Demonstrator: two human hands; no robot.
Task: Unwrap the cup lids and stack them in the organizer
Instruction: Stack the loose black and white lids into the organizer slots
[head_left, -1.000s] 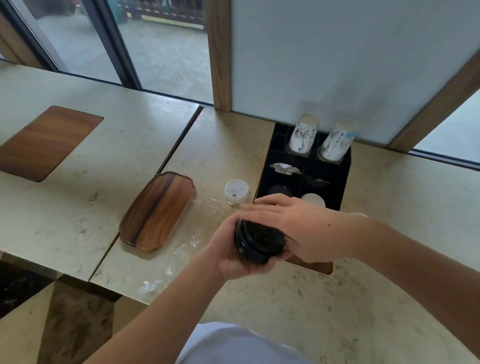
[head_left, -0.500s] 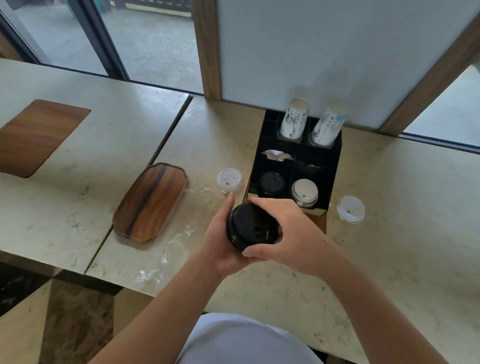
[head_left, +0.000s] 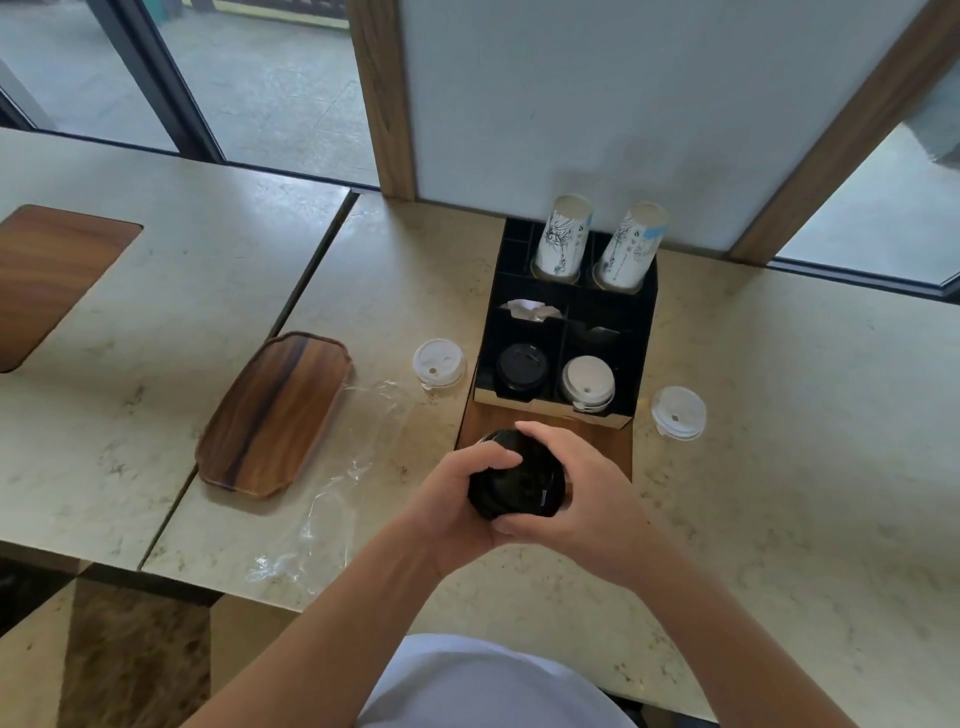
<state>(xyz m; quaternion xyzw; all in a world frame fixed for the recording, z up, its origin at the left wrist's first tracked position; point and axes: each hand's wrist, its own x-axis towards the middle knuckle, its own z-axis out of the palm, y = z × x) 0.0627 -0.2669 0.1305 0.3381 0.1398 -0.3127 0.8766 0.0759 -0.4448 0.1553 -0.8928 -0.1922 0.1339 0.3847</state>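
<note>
Both your hands are wrapped around one stack of black lids (head_left: 517, 480), held above the table (head_left: 779, 493) just in front of the organizer (head_left: 644, 312). Your left hand (head_left: 457, 499) curls over its left side, fingertips on top; your right hand (head_left: 587, 493) cups the right side, fingers curved over the far edge and thumb underneath near you. Organizer's front row: black lids (head_left: 521, 368) left, white lids (head_left: 588, 383) right. Loose white lid (head_left: 439, 362) sits left of the organizer, another white lid (head_left: 678, 412) right. Clear wrap (head_left: 343, 467) lies beside the wooden tray (head_left: 272, 413).
</note>
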